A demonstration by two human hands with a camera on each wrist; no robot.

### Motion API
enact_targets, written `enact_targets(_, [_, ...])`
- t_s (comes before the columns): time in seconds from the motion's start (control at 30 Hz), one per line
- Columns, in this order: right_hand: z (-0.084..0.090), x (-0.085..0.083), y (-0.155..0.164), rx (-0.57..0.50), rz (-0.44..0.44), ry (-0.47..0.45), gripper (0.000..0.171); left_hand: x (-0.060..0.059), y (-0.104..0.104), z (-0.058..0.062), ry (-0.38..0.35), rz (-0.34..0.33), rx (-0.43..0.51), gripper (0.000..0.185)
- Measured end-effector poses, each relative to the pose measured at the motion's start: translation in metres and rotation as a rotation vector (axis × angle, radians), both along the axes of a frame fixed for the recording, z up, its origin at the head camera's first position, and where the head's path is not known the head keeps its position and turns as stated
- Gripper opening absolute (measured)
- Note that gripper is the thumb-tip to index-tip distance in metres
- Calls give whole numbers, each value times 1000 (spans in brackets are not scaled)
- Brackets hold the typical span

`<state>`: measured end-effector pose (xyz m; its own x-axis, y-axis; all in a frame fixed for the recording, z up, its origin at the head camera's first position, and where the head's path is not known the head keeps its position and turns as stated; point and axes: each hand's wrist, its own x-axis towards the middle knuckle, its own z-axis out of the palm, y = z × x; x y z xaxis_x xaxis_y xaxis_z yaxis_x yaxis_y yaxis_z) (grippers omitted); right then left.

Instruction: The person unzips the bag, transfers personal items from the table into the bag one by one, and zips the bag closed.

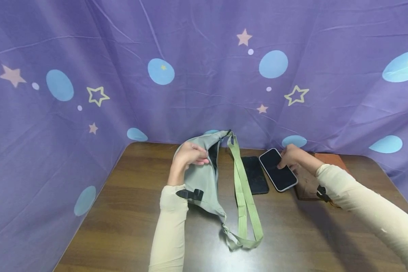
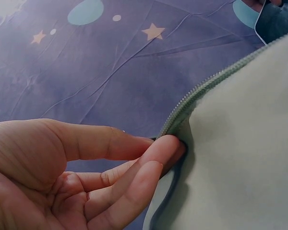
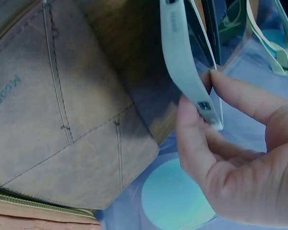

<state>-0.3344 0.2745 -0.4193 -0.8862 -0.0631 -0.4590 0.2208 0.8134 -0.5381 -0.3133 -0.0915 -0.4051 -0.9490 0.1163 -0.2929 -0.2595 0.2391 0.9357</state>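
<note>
Purple star-print curtain behind, the waist bag mouth is pinched open by the left hand; the white-edged phone is gripped, apparently lifted, by the right hand fingertips, so insertion calls for a wider opening.

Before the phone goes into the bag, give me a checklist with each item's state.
1. Bag mouth held open: ok, the left hand pinches the edge by the zipper.
2. Phone gripped: ok, the right hand pinches its far end, lifting that end.
3. Second phone out of the way: ok, it lies flat on the table beside the strap.
4. Strap off the opening: ok.
5. Room inside the bag: cannot tell.
</note>
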Motion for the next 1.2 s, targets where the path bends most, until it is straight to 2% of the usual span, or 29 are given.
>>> enact_targets(0.2, [2, -2, 9, -105, 13, -103, 46, 0, 1, 0, 6, -1, -16, 21])
enact_targets(0.57, [-5, -12, 30, -336, 11, -303, 9, -1, -1, -1, -1, -4, 13, 16])
enact_targets(0.9, [-12, -18, 45, -430, 59, -397, 14, -2, -2, -1, -9, -5, 22, 19])
enact_targets(1.2, [-24, -12, 56, -513, 18, -407, 18, -2, -2, -2, -11, -13, 15, 24])
